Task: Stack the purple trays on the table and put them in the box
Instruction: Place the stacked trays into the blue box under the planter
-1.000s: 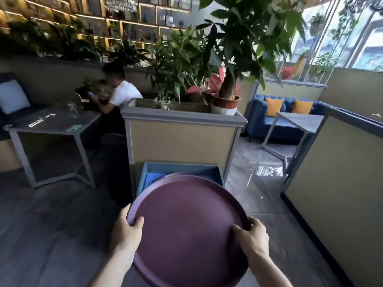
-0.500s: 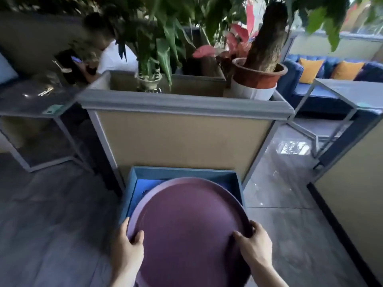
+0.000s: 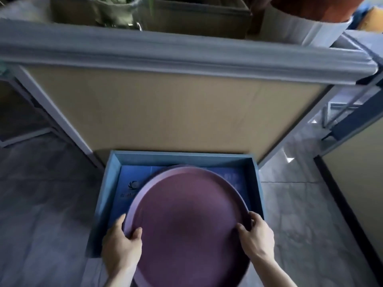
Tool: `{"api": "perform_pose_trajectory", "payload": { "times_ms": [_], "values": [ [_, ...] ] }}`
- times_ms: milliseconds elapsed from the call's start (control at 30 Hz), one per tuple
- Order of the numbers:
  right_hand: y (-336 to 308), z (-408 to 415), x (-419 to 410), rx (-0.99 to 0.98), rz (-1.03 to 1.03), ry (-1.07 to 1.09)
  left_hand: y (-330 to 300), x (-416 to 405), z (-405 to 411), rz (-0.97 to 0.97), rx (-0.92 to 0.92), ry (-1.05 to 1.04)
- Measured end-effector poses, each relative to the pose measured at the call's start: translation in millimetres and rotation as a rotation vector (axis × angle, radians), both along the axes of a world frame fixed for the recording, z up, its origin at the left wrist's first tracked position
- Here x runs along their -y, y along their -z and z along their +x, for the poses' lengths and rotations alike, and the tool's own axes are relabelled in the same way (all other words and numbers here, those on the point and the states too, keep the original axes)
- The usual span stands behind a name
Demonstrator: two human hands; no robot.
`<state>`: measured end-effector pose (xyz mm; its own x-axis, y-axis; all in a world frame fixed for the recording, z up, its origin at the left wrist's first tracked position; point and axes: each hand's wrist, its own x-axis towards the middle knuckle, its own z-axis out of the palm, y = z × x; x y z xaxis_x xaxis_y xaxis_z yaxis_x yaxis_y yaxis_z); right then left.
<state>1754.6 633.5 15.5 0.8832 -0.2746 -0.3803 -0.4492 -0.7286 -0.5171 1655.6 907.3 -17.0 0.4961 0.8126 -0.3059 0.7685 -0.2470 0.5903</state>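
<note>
I hold a round purple tray [image 3: 186, 220], possibly a stack, by its rim with both hands, just above an open blue box [image 3: 252, 170] that stands on the floor. My left hand [image 3: 122, 245] grips the near-left rim, thumb inside the tray. My right hand [image 3: 257, 237] grips the near-right rim the same way. The tray's far edge reaches over the box's blue bottom, which shows a printed logo [image 3: 133, 185]. The tray hides most of the box's inside.
A beige planter wall with a grey ledge [image 3: 186, 59] rises right behind the box. Plant pots [image 3: 306, 21] stand on top. Grey tiled floor [image 3: 41, 204] lies to both sides. A beige partition with a dark skirting [image 3: 356, 183] runs along the right.
I have stepped closer and tipped my view down. The tray has come lower and forward over the box, with both hands still on its rim.
</note>
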Motion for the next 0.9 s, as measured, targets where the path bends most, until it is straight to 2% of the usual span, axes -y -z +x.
{"api": "perform_pose_trajectory", "payload": {
  "times_ms": [600, 900],
  "values": [
    [44, 31, -20, -0.047, -0.101, 0.033, 21, -11, 27, 0.041, -0.022, -0.037],
    [46, 33, -19, 0.012, -0.171, 0.02, 23, -14, 26, 0.087, -0.016, 0.005]
  ]
}}
